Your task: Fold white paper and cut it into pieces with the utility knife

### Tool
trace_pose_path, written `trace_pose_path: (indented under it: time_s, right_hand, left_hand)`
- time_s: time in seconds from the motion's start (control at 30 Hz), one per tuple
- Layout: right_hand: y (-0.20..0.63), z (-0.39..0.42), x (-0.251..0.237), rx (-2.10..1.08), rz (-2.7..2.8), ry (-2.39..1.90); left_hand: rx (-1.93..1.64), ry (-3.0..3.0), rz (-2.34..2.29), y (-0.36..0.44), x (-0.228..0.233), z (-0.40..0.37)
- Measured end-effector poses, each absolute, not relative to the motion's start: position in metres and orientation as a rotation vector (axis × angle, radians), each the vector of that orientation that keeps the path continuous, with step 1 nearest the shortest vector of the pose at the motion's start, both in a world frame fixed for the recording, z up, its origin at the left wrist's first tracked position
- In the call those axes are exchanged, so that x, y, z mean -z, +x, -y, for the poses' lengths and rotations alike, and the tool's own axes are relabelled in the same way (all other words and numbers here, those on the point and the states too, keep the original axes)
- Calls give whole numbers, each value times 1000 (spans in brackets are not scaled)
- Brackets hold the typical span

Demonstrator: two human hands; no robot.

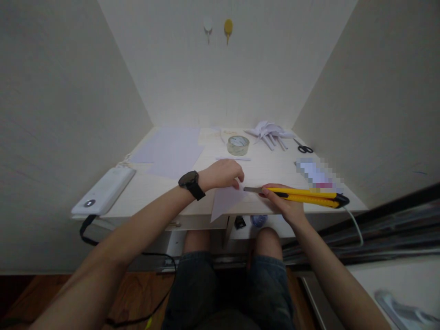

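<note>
My right hand (287, 206) is closed around a yellow utility knife (302, 195). Its metal blade is out and points left, with the tip close to my left fingertips. My left hand (225, 174), with a black watch on the wrist, has its fingers curled and touching a small white piece of paper (227, 201). A pointed corner of that paper hangs past the desk's front edge. Whether the blade touches the paper I cannot tell. A thin rolled paper stick (233, 159) lies just beyond my left hand.
Larger paper sheets (172, 149) cover the back left of the white desk (192, 197). Behind my hands stand a tape roll (238, 145) and folded paper pinwheels (270, 133). Black scissors (305, 149) and a blurred-out phone-like object (314, 173) lie right; a white device (105, 190) sits left.
</note>
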State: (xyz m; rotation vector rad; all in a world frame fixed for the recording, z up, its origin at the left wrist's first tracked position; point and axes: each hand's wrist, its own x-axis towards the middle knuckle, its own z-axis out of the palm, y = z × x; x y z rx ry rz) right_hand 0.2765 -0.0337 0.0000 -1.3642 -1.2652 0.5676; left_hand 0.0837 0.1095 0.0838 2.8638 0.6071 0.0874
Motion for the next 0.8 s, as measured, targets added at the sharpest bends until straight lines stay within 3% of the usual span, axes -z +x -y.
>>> trace_pose_path:
  time_s: [0.23,0.47,0.8]
  right_hand:
    - [277,35,0,-577,1258,-1368]
    - [277,35,-1,-563,1278,-1366]
    - [274,38,-5,-588,1195,-1294]
  left_hand:
    - [61,2855,-581,88,-82,-115]
    - [483,2881,-614,96,-94,-115]
    - [500,2938,-704,89,-94,-102]
